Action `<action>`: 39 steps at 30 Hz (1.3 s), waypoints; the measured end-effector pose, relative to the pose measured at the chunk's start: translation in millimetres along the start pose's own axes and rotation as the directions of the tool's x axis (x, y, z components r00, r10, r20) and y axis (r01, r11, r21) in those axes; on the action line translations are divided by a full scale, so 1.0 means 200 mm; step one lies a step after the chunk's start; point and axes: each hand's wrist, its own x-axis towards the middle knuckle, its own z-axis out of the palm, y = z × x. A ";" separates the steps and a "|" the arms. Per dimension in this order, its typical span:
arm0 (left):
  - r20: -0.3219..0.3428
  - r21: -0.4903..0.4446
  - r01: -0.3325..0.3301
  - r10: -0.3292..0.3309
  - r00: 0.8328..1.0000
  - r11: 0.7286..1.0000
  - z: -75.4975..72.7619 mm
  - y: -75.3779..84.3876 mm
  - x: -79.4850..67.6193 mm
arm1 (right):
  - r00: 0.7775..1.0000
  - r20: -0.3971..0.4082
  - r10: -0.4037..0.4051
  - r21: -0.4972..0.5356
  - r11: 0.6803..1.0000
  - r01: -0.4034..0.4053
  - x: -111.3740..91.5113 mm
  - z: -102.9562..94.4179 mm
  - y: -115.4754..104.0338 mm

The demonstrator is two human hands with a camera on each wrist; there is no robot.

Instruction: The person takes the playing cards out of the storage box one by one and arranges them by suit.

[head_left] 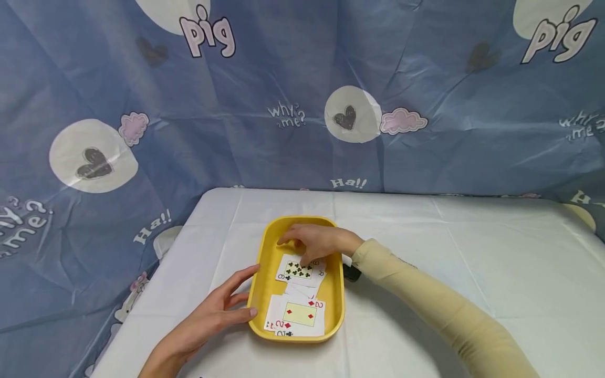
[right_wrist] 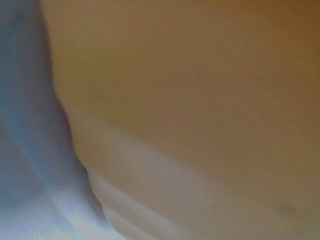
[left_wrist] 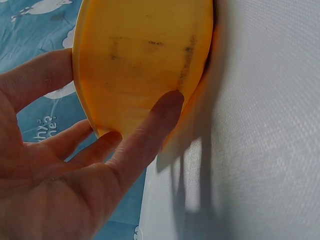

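A yellow tray (head_left: 255,294) stands on the white-covered table with playing cards in it. Toward its near end lies a two of diamonds (head_left: 300,314), overlapping other cards. A clubs card (head_left: 299,270) tops another loose group around the middle. My left hand (head_left: 215,310) touches the tray's left side with spread, fairly straight fingers; in the left wrist view, its thumb (left_wrist: 150,130) rests against the yellow wall. My right hand (head_left: 315,242) reaches into the tray from the right, its thumb at the clubs card and its other fingers spread toward the far left wall.
White cloth (head_left: 449,252) covers the table around the tray. Behind it hangs a blue printed sheet (head_left: 283,147). A small black object (head_left: 351,272) shows under my right wrist. The right wrist view holds only a blurred, tan close-up surface (right_wrist: 175,125).
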 end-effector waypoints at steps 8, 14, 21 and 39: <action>-0.024 0.013 0.019 -0.018 1.000 1.000 0.01 0.00 0.00 | 0.994 0.097 -0.042 0.054 0.998 0.036 0.01 0.00 0.01; -0.013 0.002 0.016 -0.016 1.000 1.000 0.00 0.00 0.00 | 0.977 0.205 -0.059 0.072 0.996 0.045 0.02 0.02 0.01; -0.016 0.006 0.015 -0.015 1.000 1.000 0.01 0.00 0.00 | 0.986 0.164 -0.019 0.097 0.995 0.003 0.02 0.03 0.00; -0.006 0.009 -0.007 0.007 1.000 1.000 0.01 0.00 -0.01 | 0.943 -0.332 -0.030 0.226 0.968 0.110 -0.01 0.03 0.03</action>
